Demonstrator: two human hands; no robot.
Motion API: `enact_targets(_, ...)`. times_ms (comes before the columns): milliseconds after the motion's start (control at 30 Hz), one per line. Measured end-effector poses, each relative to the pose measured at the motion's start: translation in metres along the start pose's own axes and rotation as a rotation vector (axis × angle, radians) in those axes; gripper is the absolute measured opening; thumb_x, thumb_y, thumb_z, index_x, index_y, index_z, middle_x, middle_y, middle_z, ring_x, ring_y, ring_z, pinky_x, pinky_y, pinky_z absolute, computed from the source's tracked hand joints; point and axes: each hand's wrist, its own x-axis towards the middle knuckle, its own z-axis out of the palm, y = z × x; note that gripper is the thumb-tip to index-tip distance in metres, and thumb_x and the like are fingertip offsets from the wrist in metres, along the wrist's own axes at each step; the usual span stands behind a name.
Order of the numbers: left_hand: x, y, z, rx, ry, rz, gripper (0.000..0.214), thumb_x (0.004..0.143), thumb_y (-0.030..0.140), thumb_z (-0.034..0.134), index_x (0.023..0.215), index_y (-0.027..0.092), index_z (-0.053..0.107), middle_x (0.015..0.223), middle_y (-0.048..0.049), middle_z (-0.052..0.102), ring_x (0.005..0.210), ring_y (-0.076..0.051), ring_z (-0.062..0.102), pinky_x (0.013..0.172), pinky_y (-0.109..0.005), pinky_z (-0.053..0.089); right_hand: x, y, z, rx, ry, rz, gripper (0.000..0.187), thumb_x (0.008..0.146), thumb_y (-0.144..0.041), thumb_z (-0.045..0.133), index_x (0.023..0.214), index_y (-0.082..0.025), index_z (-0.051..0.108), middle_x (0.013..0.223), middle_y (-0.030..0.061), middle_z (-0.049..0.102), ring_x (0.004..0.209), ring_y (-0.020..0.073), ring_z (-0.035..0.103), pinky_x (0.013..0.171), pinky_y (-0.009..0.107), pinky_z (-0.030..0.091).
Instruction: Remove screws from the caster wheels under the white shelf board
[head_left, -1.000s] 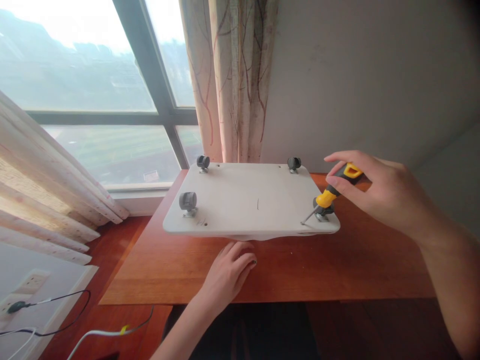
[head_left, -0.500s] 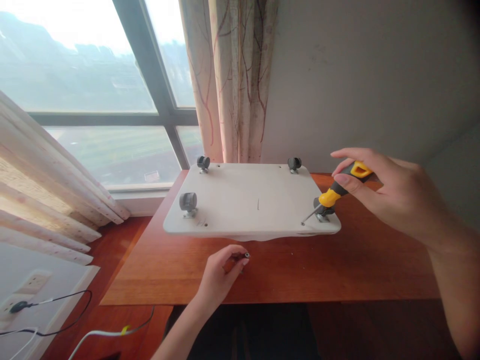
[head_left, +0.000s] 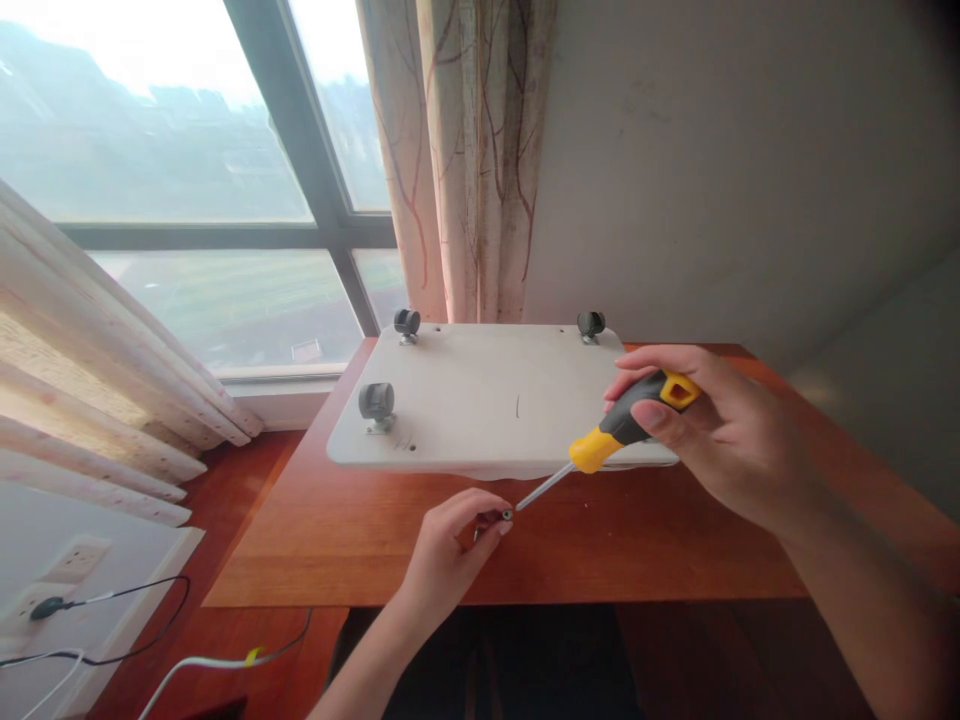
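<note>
3 casters (head_left: pixel 376 403): stood in sight on the white board (head_left: pixel 465 400), 2 at its far corners, 1 at its near left.
Left hand (head_left: pixel 450 540): pinched a small metal piece (head_left: pixel 507 515) in front of the board's near edge.
Right hand (head_left: pixel 720 440): gripped the screwdriver (head_left: pixel 602 445), whose tip was just beside the metal piece, short of the board.

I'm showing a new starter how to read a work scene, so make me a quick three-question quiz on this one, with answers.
1. Which hand holds the screwdriver?
2. True or false: the white board has wheels standing up from its top side.
3. The screwdriver's tip is nearest to: A) the curtain; B) the small metal piece in the left hand; C) the wall socket.

Key: 1. The right hand. 2. True. 3. B.
</note>
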Motion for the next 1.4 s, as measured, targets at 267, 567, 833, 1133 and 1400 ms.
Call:
enact_targets(267, 0.000, 0.004, 0.001, 0.016, -0.022, 0.001, 0.010, 0.088, 0.010, 0.068, 0.093, 0.018, 0.072, 0.082, -0.0022, 0.072, 0.071, -0.013, 0.068, 0.067, -0.020, 0.055, -0.001, 0.002, 0.007, 0.041, -0.052, 0.009, 0.027, 0.097, -0.035, 0.067, 0.124, -0.036, 0.064, 0.104, 0.0000, 0.070, 0.092, 0.0174, 0.069, 0.081, 0.028, 0.057)
enact_targets(567, -0.001, 0.005, 0.002, 0.004, -0.035, 0.008, 0.011, 0.087, 0.010, 0.068, 0.092, 0.019, 0.072, 0.082, -0.0023, 0.072, 0.070, -0.013, 0.067, 0.066, -0.019, 0.055, 0.000, 0.004, 0.002, 0.004, -0.070, 0.011, 0.027, 0.097, -0.037, 0.066, 0.124, -0.036, 0.063, 0.105, 0.0009, 0.070, 0.091, 0.0188, 0.069, 0.082, 0.031, 0.057)
enact_targets(833, -0.006, 0.002, 0.003, 0.017, -0.047, 0.006, 0.011, 0.088, 0.011, 0.069, 0.094, 0.020, 0.071, 0.086, -0.0027, 0.072, 0.073, -0.013, 0.067, 0.068, -0.021, 0.055, 0.000, 0.008, -0.001, -0.031, -0.062, 0.016, 0.029, 0.096, -0.039, 0.067, 0.125, -0.034, 0.064, 0.105, 0.0021, 0.071, 0.090, 0.0197, 0.070, 0.082, 0.032, 0.058)
enact_targets(1133, -0.006, 0.007, 0.005, 0.024, -0.065, -0.020, 0.006, 0.089, 0.015, 0.068, 0.092, 0.019, 0.072, 0.084, -0.0040, 0.072, 0.072, -0.014, 0.066, 0.066, -0.022, 0.054, -0.001, 0.004, -0.001, -0.106, -0.057, -0.008, 0.028, 0.095, -0.041, 0.068, 0.122, -0.034, 0.064, 0.102, 0.0011, 0.074, 0.088, 0.0199, 0.070, 0.076, 0.031, 0.056)
enact_targets(1400, 0.002, 0.017, 0.009, 0.124, -0.111, 0.018, 0.005, 0.090, 0.017, 0.067, 0.090, 0.020, 0.071, 0.083, -0.0028, 0.073, 0.070, -0.014, 0.066, 0.065, -0.023, 0.052, -0.001, -0.021, -0.002, -0.259, -0.103, -0.179, 0.035, 0.094, -0.035, 0.067, 0.129, -0.038, 0.061, 0.101, 0.0004, 0.075, 0.084, 0.0210, 0.071, 0.077, 0.035, 0.057)
